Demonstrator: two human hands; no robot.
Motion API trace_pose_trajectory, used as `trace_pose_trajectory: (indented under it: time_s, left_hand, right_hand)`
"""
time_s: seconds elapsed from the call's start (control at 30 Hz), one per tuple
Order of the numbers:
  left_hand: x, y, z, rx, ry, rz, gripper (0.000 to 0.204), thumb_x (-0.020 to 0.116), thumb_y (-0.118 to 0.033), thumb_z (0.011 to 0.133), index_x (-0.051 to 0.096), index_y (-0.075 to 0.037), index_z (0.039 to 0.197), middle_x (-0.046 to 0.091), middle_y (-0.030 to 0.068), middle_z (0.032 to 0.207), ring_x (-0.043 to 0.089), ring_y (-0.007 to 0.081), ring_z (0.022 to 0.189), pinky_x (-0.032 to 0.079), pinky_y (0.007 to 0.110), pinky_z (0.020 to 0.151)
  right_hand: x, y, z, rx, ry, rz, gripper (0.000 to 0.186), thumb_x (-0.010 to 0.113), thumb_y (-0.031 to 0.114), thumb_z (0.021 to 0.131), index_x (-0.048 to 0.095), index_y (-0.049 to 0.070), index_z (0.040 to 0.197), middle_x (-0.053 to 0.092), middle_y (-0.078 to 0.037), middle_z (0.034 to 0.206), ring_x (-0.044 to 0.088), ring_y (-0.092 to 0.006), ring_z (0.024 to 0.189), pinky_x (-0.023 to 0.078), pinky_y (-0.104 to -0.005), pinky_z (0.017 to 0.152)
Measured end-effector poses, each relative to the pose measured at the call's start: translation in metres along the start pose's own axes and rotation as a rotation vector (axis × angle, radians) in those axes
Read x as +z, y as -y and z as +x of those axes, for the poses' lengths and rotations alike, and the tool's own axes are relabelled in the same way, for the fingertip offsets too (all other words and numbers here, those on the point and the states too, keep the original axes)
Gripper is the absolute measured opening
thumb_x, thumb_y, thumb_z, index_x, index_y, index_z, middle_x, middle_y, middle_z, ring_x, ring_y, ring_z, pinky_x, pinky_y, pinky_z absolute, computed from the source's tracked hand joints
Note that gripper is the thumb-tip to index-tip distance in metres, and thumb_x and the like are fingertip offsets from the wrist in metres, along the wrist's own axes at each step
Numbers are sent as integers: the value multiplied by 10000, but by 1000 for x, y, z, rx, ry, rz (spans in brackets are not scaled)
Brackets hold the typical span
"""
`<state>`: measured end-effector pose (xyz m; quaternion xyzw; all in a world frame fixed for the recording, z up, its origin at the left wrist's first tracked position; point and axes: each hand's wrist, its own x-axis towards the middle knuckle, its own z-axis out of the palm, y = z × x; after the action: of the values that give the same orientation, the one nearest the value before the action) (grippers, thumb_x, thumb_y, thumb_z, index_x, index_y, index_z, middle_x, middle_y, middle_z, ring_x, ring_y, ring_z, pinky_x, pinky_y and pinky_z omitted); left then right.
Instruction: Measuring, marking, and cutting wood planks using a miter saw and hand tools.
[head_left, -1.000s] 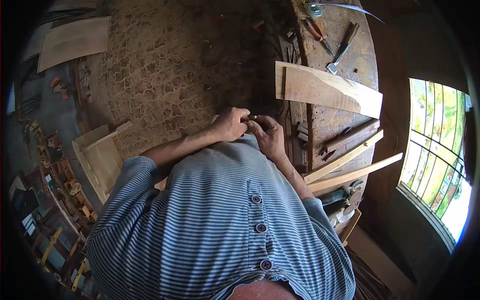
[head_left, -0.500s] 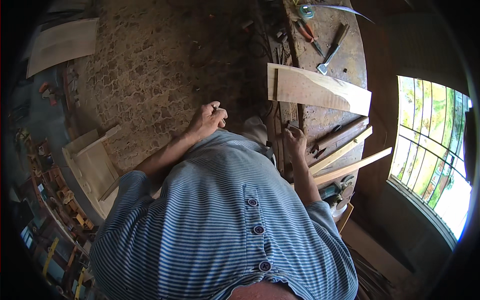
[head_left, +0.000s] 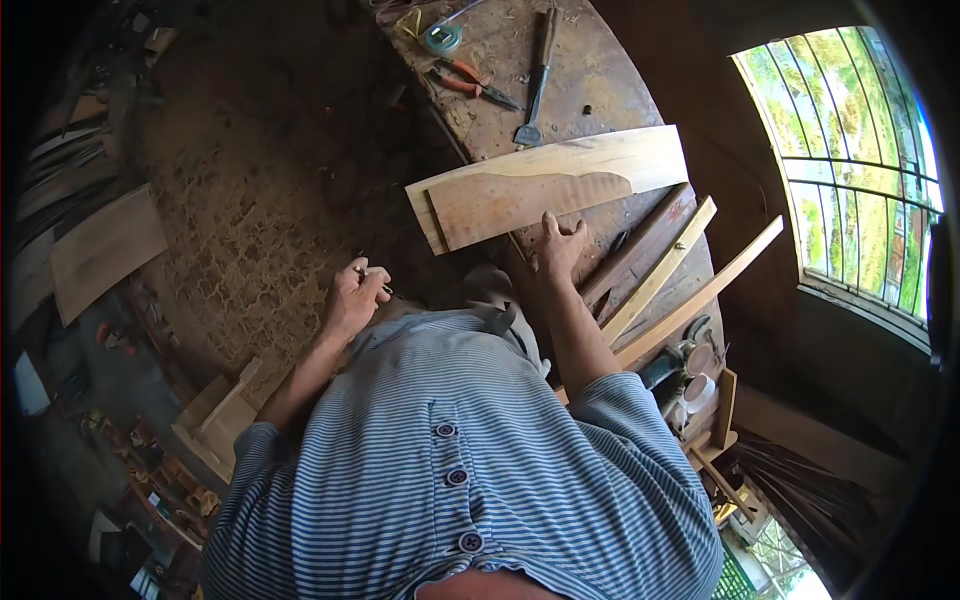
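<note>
On the workbench (head_left: pixel 590 60) lies a long pale board (head_left: pixel 655 158). A shorter, slightly darker wooden piece with a wavy far edge (head_left: pixel 520 208) rests on top of it. Both reach past the bench's left edge. My right hand (head_left: pixel 558 246) is at the near edge of these boards, thumb and forefinger apart, with nothing visible between them. Whether it touches the wood I cannot tell. My left hand (head_left: pixel 357 295) hovers over the floor in front of my body, fingers curled closed around something small and dark that I cannot make out.
Beyond the boards lie a chisel (head_left: pixel 537 95), orange-handled pliers (head_left: pixel 475 84) and a round teal item (head_left: pixel 442 38). Wooden strips (head_left: pixel 665 265) and a power tool (head_left: pixel 665 365) sit nearer on the right. A barred window (head_left: pixel 855 170) is at the right; wood sheets (head_left: pixel 108 250) lean at left.
My view has turned, so bench and boards sit further left and at another angle. My right hand has reached forward to the boards' near edge, its fingers spreading. My left hand stays closed.
</note>
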<state>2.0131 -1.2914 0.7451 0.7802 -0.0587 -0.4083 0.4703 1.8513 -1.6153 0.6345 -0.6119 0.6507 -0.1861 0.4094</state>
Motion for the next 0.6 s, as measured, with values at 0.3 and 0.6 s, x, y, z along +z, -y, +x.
trace_pose_trajectory:
  time_s: [0.3,0.6]
  left_hand:
    - [25,-66,38,3,-68,93,234,565,-177,1037,673,30,1024,739,85,970,704,118,754,527,254,614]
    - [8,-97,119,88,6,60,260,589,-231,1075,687,8,1046,743,68,978,698,100,791,525,244,657]
  right_hand:
    - [7,-39,21,51,54,256,792,763,231,938,378,-70,1562,664,-108,1073,639,-177,864,540,-311,744]
    - [3,5,9,323,65,464,620,710,193,977,499,-72,1496,696,-66,1008,627,-143,866,535,-301,771]
